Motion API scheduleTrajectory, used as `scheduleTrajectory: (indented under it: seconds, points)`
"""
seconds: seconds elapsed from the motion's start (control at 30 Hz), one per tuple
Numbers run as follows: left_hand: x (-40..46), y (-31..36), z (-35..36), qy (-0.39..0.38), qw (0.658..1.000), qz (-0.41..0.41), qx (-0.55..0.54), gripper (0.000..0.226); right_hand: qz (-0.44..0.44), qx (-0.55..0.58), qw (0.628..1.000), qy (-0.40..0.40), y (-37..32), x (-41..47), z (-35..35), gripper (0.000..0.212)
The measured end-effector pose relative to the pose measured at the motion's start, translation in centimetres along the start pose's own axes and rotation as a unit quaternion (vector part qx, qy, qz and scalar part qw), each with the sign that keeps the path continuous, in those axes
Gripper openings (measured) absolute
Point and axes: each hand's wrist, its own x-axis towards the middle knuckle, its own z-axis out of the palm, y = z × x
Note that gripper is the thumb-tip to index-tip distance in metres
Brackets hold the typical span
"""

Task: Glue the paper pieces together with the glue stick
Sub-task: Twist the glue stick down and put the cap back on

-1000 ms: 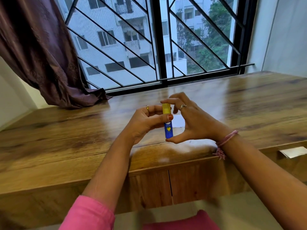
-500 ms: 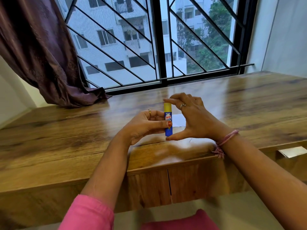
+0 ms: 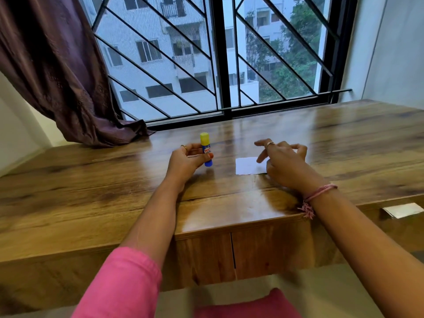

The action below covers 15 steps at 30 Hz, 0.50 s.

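Observation:
My left hand grips a blue glue stick with a yellow cap, held upright just above the wooden desk. A small white paper piece lies flat on the desk to the right of the stick. My right hand hovers over the paper's right edge with fingers loosely spread and holds nothing. The right part of the paper is hidden under that hand.
A brown curtain drapes onto the desk at the back left. A barred window runs along the desk's far edge. Another white paper sticks out at the desk's front right edge. Cabinet doors sit below the desk front.
The hands have parted: my left hand carried the glue stick to the left, my right hand let go of it and moved right over the paper, now uncovered.

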Motion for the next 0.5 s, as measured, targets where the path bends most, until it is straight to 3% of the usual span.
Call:
scheduleTrajectory:
  seconds: [0.27, 0.5]
  points:
    - [0.96, -0.97, 0.13, 0.01, 0.999, -0.004, 0.05, 0.036, -0.025, 0.011, 0.996, -0.09, -0.67, 0.2, 0.41, 0.053]
    - [0.88, -1.08, 0.36, 0.009, 0.998, 0.009, 0.063, 0.046, -0.044, 0.002, 0.991, -0.125, -0.56, 0.52, 1.0, 0.056]
